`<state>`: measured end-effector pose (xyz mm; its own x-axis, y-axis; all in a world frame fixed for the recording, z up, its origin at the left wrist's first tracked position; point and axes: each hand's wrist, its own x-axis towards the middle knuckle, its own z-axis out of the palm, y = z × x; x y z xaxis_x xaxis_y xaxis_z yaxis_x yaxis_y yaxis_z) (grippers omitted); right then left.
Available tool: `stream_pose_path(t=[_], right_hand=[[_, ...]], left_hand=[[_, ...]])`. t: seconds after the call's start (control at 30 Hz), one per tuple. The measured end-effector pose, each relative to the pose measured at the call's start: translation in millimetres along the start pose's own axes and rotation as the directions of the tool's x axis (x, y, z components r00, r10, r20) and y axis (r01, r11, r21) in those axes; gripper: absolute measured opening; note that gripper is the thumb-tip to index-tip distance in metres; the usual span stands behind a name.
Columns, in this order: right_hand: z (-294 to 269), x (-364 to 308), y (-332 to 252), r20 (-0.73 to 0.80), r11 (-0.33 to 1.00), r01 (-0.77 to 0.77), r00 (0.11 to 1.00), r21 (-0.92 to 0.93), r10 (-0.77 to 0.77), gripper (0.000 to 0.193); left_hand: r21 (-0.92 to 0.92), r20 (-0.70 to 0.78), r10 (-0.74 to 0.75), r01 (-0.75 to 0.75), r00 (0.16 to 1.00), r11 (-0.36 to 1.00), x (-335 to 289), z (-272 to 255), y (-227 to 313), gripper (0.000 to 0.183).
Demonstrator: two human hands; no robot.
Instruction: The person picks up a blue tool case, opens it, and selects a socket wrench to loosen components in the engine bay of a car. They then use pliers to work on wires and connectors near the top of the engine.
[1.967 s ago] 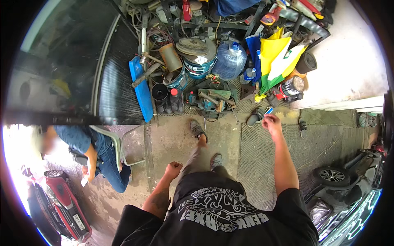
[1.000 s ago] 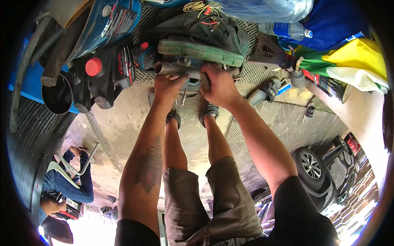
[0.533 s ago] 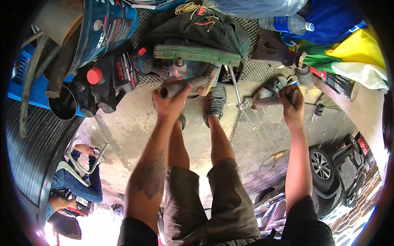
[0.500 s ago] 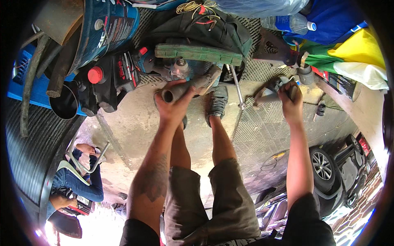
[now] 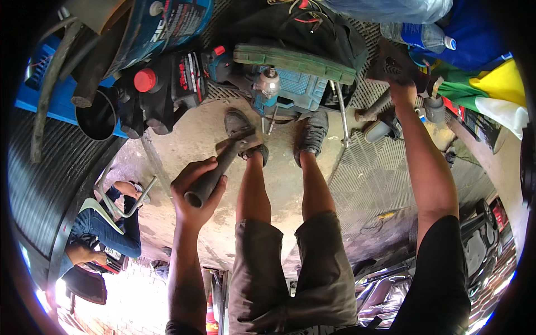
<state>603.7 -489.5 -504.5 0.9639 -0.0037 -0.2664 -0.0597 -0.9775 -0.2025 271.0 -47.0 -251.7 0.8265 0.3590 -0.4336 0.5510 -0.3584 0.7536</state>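
My left hand [image 5: 195, 187] is closed around the dark tubular handle of a hammer [image 5: 215, 170]. Its block-like head points away from me, above the floor near my left shoe [image 5: 237, 123]. My right arm stretches far forward, and my right hand [image 5: 403, 94] is at a dark brown perforated metal piece [image 5: 389, 66]. Its fingers are mostly hidden, so a grip cannot be made out. Beside that hand lie a short dark bar [image 5: 375, 106] and a grey shoe-like thing [image 5: 379, 132]. Ahead stands a teal cordless impact driver [image 5: 268, 89] with its silver nose up.
Behind the driver are a green-edged case [image 5: 296, 64] and a black bag [image 5: 268, 28]. A long steel wrench [image 5: 341, 114] leans there. Black bottles [image 5: 156, 103], a blue drum [image 5: 162, 33] and pipes [image 5: 47, 106] crowd the left. A seated person [image 5: 111, 223] is lower left.
My left hand has lowered the hammer toward me and left, with its head now above my left foot. My right hand has reached farther forward to the perforated metal piece. The view has shifted slightly.
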Motion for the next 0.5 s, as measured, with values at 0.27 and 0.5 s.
stream_pose_path(t=[0.27, 0.5], right_hand=[[-26.0, -4.2, -29.9, 0.501, 0.888, -0.267, 0.864, 0.375, 0.048, 0.037], [-12.9, -92.3, -116.3, 0.889, 0.974, -0.042, 0.419, 0.224, -0.187, 0.052]], left_hand=[[0.219, -0.186, -0.045, 0.086, 0.982, 0.972, 53.4, 18.8, -133.6, 0.033], [0.131, -0.244, -0.151, 0.187, 0.958, 0.974, 86.9, 25.9, -174.8, 0.034]])
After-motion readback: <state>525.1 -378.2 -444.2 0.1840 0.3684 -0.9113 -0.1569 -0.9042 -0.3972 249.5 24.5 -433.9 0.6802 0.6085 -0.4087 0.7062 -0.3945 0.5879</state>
